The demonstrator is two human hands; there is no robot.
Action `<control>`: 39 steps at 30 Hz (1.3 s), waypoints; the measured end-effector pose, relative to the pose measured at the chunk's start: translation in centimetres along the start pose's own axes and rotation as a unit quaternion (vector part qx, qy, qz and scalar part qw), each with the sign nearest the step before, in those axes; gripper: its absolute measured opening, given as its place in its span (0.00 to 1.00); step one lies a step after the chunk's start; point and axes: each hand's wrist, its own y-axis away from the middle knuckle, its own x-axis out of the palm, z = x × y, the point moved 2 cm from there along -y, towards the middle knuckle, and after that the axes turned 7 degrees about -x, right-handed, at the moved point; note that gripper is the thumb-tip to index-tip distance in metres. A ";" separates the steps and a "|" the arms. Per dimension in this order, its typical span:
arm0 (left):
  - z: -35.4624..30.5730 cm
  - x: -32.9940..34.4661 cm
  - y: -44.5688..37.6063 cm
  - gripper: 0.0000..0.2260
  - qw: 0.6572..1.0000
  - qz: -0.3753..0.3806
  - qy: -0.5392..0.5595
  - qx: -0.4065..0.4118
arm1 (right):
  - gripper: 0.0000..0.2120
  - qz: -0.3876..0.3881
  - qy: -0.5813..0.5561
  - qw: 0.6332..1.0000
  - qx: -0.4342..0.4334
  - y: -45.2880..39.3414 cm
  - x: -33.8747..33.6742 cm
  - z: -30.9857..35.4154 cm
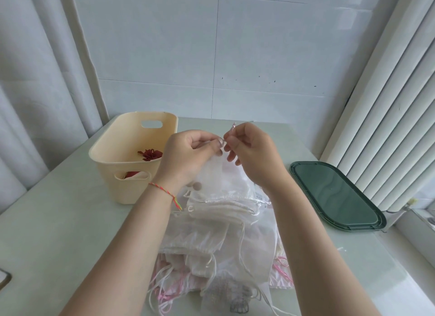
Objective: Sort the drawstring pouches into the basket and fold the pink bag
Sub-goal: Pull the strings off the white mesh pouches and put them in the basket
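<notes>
Sheer white organza is held up above the heap: one drawstring pouch [221, 172] is pinched at its mouth by both hands, seemingly so that the cord can be drawn or tidied before the pouch is dropped into the basket. The left hand [188, 155] is curled, thumb and fingertips closed on the gathered top; the right hand [249, 150] is closed in a fine pinch on a thin pinkish cord end [233, 126], the other fingers loosely bent. The pouch hangs from that grip, its lower part resting on the pile of pouches [219, 233] at 6 o'clock from the hands.

The cream basket [113, 150] is placed at 9 o'clock from the hands, close enough for a short drop; a red pouch [150, 154] is already inside (another red-and-white shape shows through the near handle slot). Pink fabric [280, 280], probably the pink bag, is glimpsed under the pile's lower right edge, so folding is judged to wait until the pouches above it are cleared. Loose cords [162, 285] trail at 7 o'clock and could snag. A dark green lid [334, 195] lies at 3 o'clock on the pale table [58, 221], well apart.
</notes>
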 end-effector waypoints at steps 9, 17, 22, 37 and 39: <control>0.5 -0.1 -0.5 0.04 0.999 -0.042 0.000 -0.002 | 0.10 -0.084 0.010 0.996 0.001 0.4 0.3 0.1; 0.4 0.0 -0.4 0.05 0.998 0.006 0.058 -0.020 | 0.03 -0.033 0.021 0.999 -0.015 0.5 0.8 0.4; 0.6 0.2 -0.3 0.03 0.994 0.055 0.083 -0.047 | 0.02 -0.010 0.030 1.000 0.000 0.5 0.4 0.4; 0.8 -0.1 -0.3 0.15 0.934 0.206 0.252 -0.147 | 0.02 0.000 0.041 0.999 -0.031 0.4 0.4 0.3; 1.0 -0.2 -0.4 0.15 0.930 0.196 0.264 -0.167 | 0.02 -0.018 0.063 0.996 -0.062 0.4 0.4 0.3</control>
